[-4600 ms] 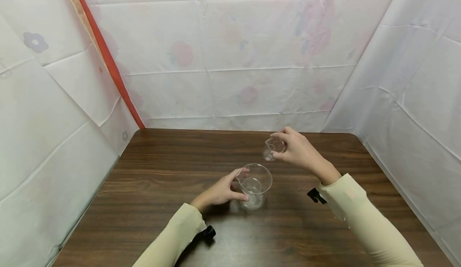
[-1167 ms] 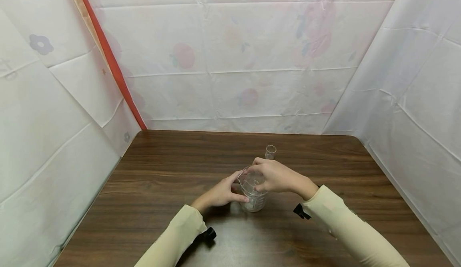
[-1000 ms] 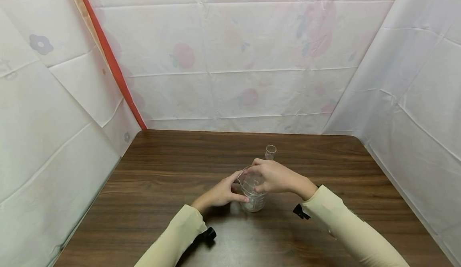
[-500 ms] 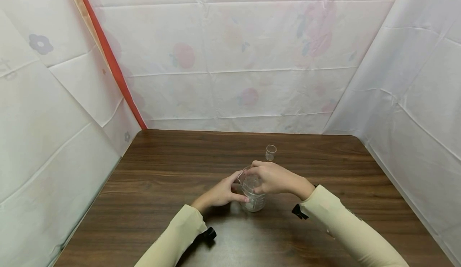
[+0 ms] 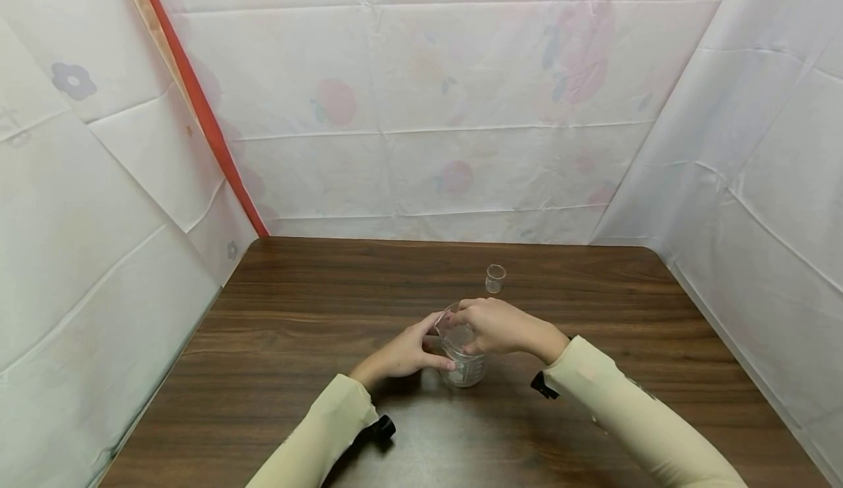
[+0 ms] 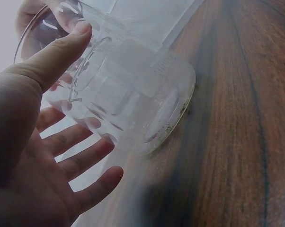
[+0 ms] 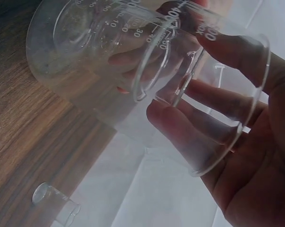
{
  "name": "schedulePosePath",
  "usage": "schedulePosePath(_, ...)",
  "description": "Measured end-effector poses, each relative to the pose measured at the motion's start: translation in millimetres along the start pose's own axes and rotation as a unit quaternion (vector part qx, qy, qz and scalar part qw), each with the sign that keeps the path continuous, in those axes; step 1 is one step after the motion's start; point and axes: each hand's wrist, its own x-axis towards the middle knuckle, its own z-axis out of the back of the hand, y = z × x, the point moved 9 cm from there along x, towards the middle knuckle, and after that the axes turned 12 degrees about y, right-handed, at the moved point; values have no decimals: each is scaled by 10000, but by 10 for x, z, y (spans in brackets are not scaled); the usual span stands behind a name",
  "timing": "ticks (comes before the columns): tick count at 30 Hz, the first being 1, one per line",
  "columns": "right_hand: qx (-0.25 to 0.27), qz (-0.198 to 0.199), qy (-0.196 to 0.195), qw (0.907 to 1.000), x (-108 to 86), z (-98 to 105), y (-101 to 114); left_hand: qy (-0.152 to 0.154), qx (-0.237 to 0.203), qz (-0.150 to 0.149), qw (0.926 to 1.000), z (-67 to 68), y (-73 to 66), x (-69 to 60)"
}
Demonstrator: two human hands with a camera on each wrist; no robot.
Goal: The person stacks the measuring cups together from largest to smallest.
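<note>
**Two together, one standing apart**

We find the left hand (image 5: 402, 353) curled round the near-left side of the big beaker (image 5: 466, 372), thumb and fingers about its wall. The right hand (image 5: 500, 327) comes over the opposite side, its thumb and fingers dipped inside the mouth. They lie close to the rim of the inner beaker (image 7: 128, 33); whether they grip it we cannot tell through the layers of glass.

The big beaker appears to stand upright on the table (image 5: 316, 305). The inner beaker sits wholly within its wall; we cannot confirm that it rests on the bottom.

Beyond the big beaker and slightly to its right, the small beaker (image 5: 495, 279) stands on the table, apart, with no hand on it. Farther behind the big beaker hangs a pale printed cloth (image 5: 408, 71), with a red strip (image 5: 191, 85) to the left.

On progress, we judge the work partway: the inner beaker is already in. Outstanding items, in our view: the right hand is not yet clear of the mouth, and the small beaker is outside, untouched.
</note>
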Motion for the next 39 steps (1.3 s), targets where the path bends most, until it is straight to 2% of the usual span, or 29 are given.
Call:
schedulePosePath(15, -214, -128, 154, 9996, 64, -71, 0, 6, -5, -20, 10000, -3, -8, -8)
schedulePosePath(39, -752, 41, 8, 9972, 111, -62, 81, 20, -131, 40, 9999, -9, -30, -23)
